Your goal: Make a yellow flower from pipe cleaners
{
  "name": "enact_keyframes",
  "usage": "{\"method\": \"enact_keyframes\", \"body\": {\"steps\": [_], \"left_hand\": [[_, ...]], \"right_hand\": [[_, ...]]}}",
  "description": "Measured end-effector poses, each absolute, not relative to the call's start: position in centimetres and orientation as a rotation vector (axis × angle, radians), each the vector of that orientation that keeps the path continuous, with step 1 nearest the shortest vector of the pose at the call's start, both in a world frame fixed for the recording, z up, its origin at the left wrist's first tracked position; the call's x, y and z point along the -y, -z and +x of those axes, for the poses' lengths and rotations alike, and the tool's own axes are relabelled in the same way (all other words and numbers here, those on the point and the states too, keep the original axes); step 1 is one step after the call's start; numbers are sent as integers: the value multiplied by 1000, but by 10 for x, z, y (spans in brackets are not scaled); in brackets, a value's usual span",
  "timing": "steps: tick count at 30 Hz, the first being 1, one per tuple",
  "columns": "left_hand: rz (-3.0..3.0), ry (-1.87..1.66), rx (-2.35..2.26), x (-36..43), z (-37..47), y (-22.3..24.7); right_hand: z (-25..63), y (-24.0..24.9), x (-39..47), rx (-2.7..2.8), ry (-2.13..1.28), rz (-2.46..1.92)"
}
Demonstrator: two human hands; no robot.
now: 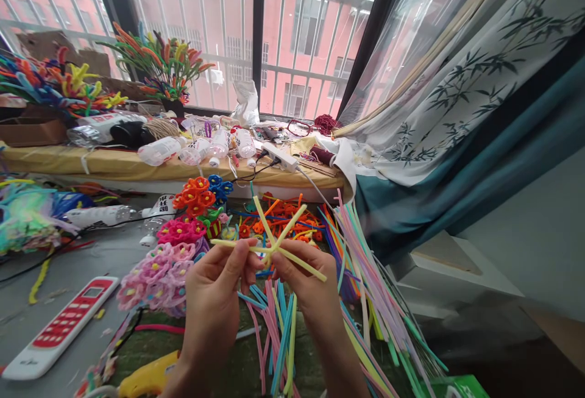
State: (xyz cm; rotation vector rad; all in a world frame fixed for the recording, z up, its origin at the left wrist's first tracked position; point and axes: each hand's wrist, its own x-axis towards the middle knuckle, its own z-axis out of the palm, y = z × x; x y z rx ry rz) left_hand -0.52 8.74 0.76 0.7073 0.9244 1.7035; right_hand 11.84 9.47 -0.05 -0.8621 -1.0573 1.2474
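Both hands meet over the middle of the table around a star-shaped bundle of pale yellow pipe cleaners, its arms spreading outward from a joined centre. With thumb and fingers, my left hand pinches the arm that points left. My right hand grips close to the centre, and one arm sticks out over its fingers. Below the hands lie cut pipe cleaners in pink, blue and yellow. Just left of my left hand are pink pipe-cleaner flowers, with orange flowers behind them.
Long pastel pipe cleaners fan out at the right. A yellow glue gun lies front left, near a red and white remote control. Plastic bottles and a power strip rest on the windowsill. A curtain hangs at right.
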Motion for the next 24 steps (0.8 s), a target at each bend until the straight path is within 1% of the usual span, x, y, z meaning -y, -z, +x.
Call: {"method": "enact_keyframes", "body": {"steps": [6, 13, 19, 24], "left_hand": [[893, -1663, -689, -92, -9, 5], [1197, -1623, -585, -89, -19, 10], [1600, -1611, -543, -90, -29, 5], [1826, -1607, -560, -91, -34, 2]], "right_hand": [[121, 1, -95, 1042, -1329, -822], [124, -2, -91, 1055, -1378, -850], [124, 2, -93, 1036, -1521, -801], [124, -2, -90, 1031, -1543, -797]]}}
